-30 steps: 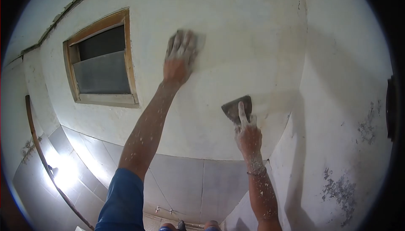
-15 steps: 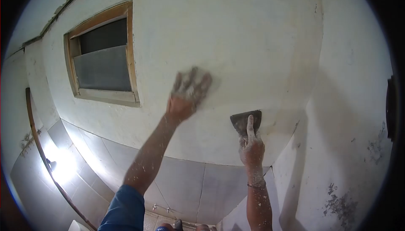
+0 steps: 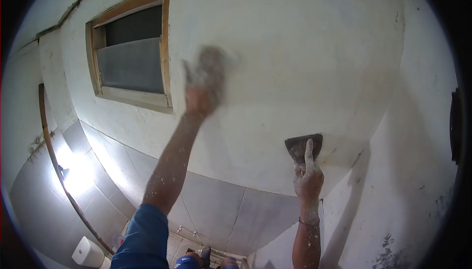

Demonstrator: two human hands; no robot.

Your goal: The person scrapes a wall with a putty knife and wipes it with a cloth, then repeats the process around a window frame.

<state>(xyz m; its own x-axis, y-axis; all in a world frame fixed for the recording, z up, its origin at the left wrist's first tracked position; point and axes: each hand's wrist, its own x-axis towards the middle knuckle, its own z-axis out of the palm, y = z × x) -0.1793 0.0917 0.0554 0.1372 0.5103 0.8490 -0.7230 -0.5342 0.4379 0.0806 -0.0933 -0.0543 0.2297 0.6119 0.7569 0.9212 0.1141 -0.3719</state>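
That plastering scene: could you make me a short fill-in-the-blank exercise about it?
1. The right hand holds a putty knife flat against the ____.
2. The left hand looks ____ from fast motion.
3. The window has a ____ frame.
4. The lower wall is covered with grey ____.

Missing words: wall; blurred; wooden; tiles

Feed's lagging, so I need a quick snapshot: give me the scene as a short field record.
left hand: flat on the wall, motion-blurred; what it holds cannot be told
right hand: grips a scraper, forefinger along the blade, blade against the wall
window: wood frame, left of the left hand
tiles: below the plaster
toilet: bottom left
pipe: curved, far left
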